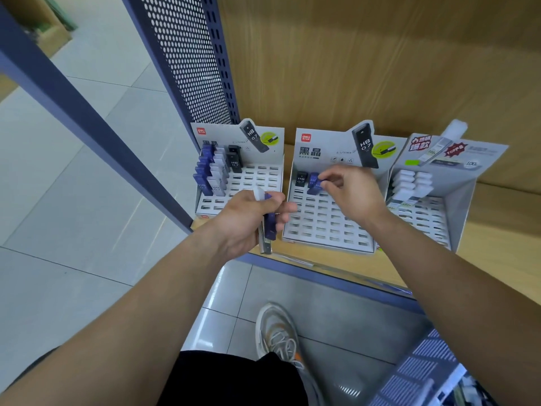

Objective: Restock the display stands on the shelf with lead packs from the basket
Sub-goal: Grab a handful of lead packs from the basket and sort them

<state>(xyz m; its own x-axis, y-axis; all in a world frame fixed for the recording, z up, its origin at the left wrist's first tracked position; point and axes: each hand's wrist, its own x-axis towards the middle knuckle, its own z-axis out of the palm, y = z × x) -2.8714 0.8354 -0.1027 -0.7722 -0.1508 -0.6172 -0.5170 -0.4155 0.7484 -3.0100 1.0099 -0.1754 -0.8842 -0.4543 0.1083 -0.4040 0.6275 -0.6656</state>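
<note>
Three display stands sit on the wooden shelf. The left stand (257, 183) carries several blue, white and black lead packs in its back-left slots. On the middle stand (322, 227) stand one black pack (301, 180) and two blue packs at the back left. My right hand (354, 191) pinches a blue pack (315, 184) at a slot of the middle stand. My left hand (248, 218) grips a bundle of lead packs (268, 227), blue, white and grey, in front of the left stand.
The right stand (433, 212) holds several white packs at its back left. A perforated blue panel (187, 54) walls the shelf's left end. The shelf's blue front edge (336, 279) runs below the stands. A blue basket (424, 373) sits at bottom right, by my shoe (278, 332).
</note>
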